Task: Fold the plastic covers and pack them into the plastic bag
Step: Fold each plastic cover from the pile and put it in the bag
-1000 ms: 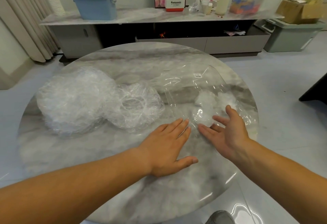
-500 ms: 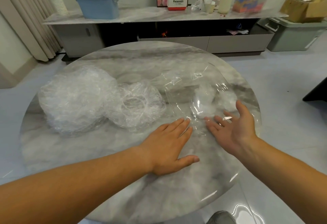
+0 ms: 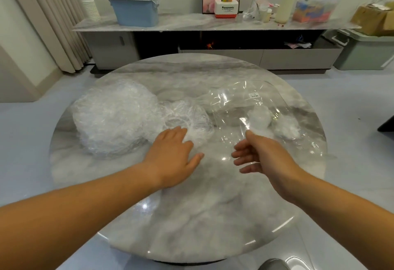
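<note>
On the round marble surface point(image 3: 213, 205), a heap of crinkled clear covers point(image 3: 113, 118) sits at the centre left of the frame, and one loose cover point(image 3: 191, 116) lies touching the heap's right side. The left hand point(image 3: 172, 154) lies flat with its fingers straight, their tips on the near edge of that loose cover. At the centre right lies the clear plastic bag point(image 3: 245, 103), with a small white label point(image 3: 254, 95) near its far end and two folded covers point(image 3: 259, 118) showing white inside it. The right hand point(image 3: 262, 154) is at the bag's near edge, holding nothing, fingers loosely spread and thumb raised; whether it touches the bag cannot be told.
</note>
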Available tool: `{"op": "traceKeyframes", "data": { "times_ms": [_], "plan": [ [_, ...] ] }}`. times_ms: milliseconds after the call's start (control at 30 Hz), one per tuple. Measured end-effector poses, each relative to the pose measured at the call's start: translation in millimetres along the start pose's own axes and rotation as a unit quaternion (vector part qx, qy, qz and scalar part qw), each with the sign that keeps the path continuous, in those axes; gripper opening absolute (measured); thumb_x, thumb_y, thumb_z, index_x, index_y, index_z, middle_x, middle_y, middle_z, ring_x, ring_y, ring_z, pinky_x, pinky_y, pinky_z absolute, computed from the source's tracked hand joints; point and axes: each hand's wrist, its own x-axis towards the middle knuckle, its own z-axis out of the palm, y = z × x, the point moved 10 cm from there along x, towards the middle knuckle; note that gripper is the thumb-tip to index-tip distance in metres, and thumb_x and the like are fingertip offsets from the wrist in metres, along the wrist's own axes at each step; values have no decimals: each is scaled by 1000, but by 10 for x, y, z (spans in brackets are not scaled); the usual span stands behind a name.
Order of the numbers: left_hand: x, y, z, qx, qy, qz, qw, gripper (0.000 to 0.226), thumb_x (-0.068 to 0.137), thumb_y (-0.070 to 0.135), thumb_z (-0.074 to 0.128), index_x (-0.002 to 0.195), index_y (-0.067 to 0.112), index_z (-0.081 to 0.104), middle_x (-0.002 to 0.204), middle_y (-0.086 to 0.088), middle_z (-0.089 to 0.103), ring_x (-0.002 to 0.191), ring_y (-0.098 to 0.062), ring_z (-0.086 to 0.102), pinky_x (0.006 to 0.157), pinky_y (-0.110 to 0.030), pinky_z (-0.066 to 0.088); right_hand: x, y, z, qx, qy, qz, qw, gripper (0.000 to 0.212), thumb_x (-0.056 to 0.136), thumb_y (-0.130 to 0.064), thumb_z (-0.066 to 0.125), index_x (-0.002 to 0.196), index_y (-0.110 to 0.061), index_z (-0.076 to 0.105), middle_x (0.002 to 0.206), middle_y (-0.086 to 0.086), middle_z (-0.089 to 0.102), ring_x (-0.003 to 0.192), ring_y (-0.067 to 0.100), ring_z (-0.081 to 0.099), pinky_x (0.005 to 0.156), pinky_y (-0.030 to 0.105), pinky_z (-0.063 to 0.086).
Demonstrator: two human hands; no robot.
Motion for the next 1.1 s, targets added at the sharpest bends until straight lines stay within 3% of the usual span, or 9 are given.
{"op": "traceKeyframes", "data": {
  "times_ms": [133, 233, 333, 433, 533, 700, 900, 1033, 1100],
  "plan": [
    [-155, -407, 111, 21, -55, -19, 998, 63, 104, 57, 22, 136, 19, 61, 169, -7, 8, 156, -21, 0, 124, -37, -3, 3, -126, 587, -193, -110, -99, 970, 44, 104, -52, 42, 102, -23, 75, 106, -14, 69, 108, 6, 63, 94, 30, 51],
    [-207, -577, 220, 49, -78, -14, 996, 58, 105, 50, 26, 145, 17, 51, 169, -6, 6, 156, -21, -2, 123, -36, -2, 43, -174, 913, -325, -155, -182, 915, 53, 104, -51, 37, 108, -10, 71, 121, -8, 65, 121, 10, 53, 99, 21, 39],
    [-264, -672, 289, 53, -91, -6, 994, 63, 102, 51, 23, 151, 16, 40, 168, -5, 15, 155, -22, 7, 122, -36, 5, 131, -107, 1148, -435, -178, -214, 857, 46, 104, -53, 35, 121, -26, 69, 158, -9, 36, 150, 11, 17, 120, 30, 19],
    [-304, -697, 243, 59, -72, 6, 996, 83, 86, 59, 5, 143, 16, 46, 155, -3, 37, 144, -20, 28, 116, -34, 17, 267, -24, 1258, -509, -181, -221, 812, 47, 104, -55, 35, 136, -31, 60, 169, -6, 12, 155, 13, 0, 126, 39, 10],
    [-318, -704, 174, 49, -45, 11, 998, 60, 99, 52, 28, 143, 16, 47, 151, -1, 40, 141, -19, 32, 114, -32, 19, 379, 8, 1313, -536, -173, -220, 797, 52, 105, -54, 34, 143, -27, 55, 168, -3, 19, 155, 16, 7, 124, 45, 15],
    [-429, -758, 178, 15, -48, 10, 999, 53, 103, 46, 38, 148, 20, 44, 163, -5, 24, 151, -22, 17, 119, -34, 14, 328, -162, 1358, -538, -142, -281, 782, 57, 105, -52, 33, 146, -18, 52, 155, -3, 44, 146, 15, 32, 120, 38, 28],
    [-550, -905, 220, 6, -51, 0, 999, 54, 103, 46, 40, 152, 23, 39, 167, -6, 15, 154, -23, 12, 122, -35, 12, 166, -362, 1225, -476, -120, -313, 813, 46, 105, -42, 45, 144, -20, 54, 149, -9, 49, 140, 9, 40, 106, 16, 27],
    [-644, -813, -10, 5, 49, 39, 998, 48, 98, 49, 44, 139, 26, 57, 169, -9, 4, 156, -26, 3, 122, -41, 18, 16, -465, 1164, -456, -102, -343, 815, 46, 105, -42, 44, 146, -21, 53, 149, -11, 50, 137, 4, 40, 106, 9, 24],
    [-743, -715, -204, -8, 121, 61, 991, 45, 95, 49, 48, 132, 29, 63, 169, -10, 6, 155, -28, 6, 118, -43, 24, -120, -508, 1161, -440, -99, -372, 811, 50, 103, -50, 40, 141, -23, 58, 144, -12, 55, 134, 2, 44, 113, 24, 31]
  ]
}}
